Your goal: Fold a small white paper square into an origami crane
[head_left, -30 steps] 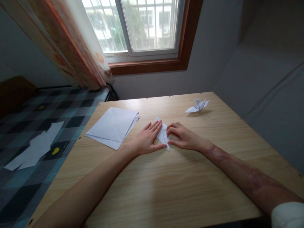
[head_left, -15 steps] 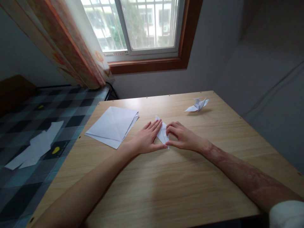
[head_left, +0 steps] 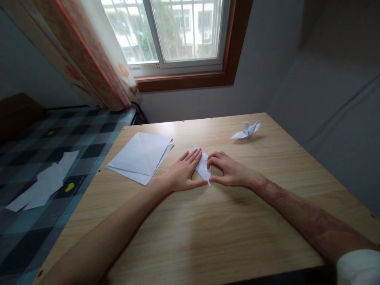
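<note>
A small folded white paper piece (head_left: 203,165) lies flat in the middle of the wooden table (head_left: 208,221). My left hand (head_left: 184,173) lies flat on its left part, fingers stretched out and pressing it down. My right hand (head_left: 230,171) sits at its right edge, fingers curled, with thumb and forefinger pinching the fold. Both forearms rest low over the table.
A stack of creased white sheets (head_left: 141,157) lies to the left of my hands. A finished paper crane (head_left: 246,131) stands at the far right. Left of the table is a checked bed cover (head_left: 38,166) with paper scraps (head_left: 44,184). A window and curtain are behind.
Almost nothing has moved. My right fingers have shifted slightly along the fold of the paper; the view has drifted a little.
</note>
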Demonstrator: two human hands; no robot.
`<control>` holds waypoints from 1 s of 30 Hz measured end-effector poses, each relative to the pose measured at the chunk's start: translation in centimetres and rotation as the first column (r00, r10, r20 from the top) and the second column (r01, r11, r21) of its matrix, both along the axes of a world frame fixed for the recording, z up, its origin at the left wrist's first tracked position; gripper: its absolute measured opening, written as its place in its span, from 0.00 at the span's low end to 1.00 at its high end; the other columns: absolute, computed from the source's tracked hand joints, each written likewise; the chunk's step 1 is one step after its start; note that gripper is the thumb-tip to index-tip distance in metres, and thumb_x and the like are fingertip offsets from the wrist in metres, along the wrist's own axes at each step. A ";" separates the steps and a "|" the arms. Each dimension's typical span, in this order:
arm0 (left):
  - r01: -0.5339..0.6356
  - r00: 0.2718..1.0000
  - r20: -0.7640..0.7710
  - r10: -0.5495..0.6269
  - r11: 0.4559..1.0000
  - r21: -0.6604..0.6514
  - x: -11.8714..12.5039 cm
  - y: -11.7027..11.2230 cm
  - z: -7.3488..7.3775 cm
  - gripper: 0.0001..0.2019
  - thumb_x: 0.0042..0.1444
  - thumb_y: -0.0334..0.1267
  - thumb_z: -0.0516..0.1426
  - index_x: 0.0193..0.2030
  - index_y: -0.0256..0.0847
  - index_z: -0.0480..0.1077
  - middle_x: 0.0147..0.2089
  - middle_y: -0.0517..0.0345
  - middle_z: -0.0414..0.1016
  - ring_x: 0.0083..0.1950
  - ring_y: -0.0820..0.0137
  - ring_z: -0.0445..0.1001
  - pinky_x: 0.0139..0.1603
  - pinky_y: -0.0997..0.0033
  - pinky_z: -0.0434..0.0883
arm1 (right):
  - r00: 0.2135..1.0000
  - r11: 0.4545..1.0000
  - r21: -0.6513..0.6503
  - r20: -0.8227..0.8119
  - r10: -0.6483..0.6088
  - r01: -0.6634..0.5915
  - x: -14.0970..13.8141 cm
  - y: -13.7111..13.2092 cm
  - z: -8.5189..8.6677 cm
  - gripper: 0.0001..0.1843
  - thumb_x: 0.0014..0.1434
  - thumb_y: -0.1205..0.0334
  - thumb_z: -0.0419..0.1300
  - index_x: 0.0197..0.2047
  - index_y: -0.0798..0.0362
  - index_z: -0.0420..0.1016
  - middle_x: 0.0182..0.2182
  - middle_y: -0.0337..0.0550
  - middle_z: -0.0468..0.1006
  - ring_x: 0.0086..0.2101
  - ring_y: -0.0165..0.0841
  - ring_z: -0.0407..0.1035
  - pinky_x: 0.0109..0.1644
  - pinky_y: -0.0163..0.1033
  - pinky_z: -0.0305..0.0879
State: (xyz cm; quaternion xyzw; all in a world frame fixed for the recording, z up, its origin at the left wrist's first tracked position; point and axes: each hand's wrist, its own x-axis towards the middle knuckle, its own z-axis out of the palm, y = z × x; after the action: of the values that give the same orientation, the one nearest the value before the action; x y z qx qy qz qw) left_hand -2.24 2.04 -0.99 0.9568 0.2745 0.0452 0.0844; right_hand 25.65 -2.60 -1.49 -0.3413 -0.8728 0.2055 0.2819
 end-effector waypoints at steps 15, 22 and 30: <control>0.027 1.000 0.015 -0.027 1.000 -0.005 -0.1 0.2 0.0 0.58 0.69 0.75 0.52 0.88 0.33 0.37 0.88 0.33 0.39 0.89 0.49 0.42 0.88 0.48 0.43 | 0.999 0.998 0.048 0.025 -0.037 0.036 -0.3 -0.3 0.3 0.14 0.69 0.52 0.72 0.52 0.48 0.78 0.55 0.52 0.78 0.57 0.49 0.70 0.65 0.54 0.70; 0.046 0.997 0.061 -0.044 0.999 -0.026 0.0 0.2 -0.1 0.45 0.76 0.66 0.50 0.88 0.43 0.41 0.87 0.44 0.47 0.88 0.53 0.49 0.88 0.46 0.46 | 0.995 0.991 0.108 -0.056 -0.078 0.083 -0.7 0.0 -0.5 0.07 0.71 0.70 0.62 0.47 0.48 0.77 0.47 0.49 0.80 0.52 0.45 0.73 0.60 0.52 0.72; 0.127 0.975 0.190 -0.118 0.991 -0.035 0.4 -0.1 -0.3 0.39 0.75 0.60 0.56 0.86 0.47 0.53 0.84 0.49 0.59 0.84 0.55 0.60 0.86 0.47 0.59 | 0.972 0.960 0.165 -0.111 -0.208 0.225 -0.8 0.3 -1.0 0.06 0.68 0.69 0.66 0.45 0.48 0.80 0.46 0.47 0.83 0.49 0.44 0.77 0.56 0.51 0.74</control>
State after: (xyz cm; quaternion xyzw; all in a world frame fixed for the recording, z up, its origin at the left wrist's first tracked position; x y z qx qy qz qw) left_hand -1.86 1.95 -1.32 0.9611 0.2070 0.1236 0.1350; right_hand 24.83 -2.30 -2.49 -0.3985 -0.8310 0.1110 0.3719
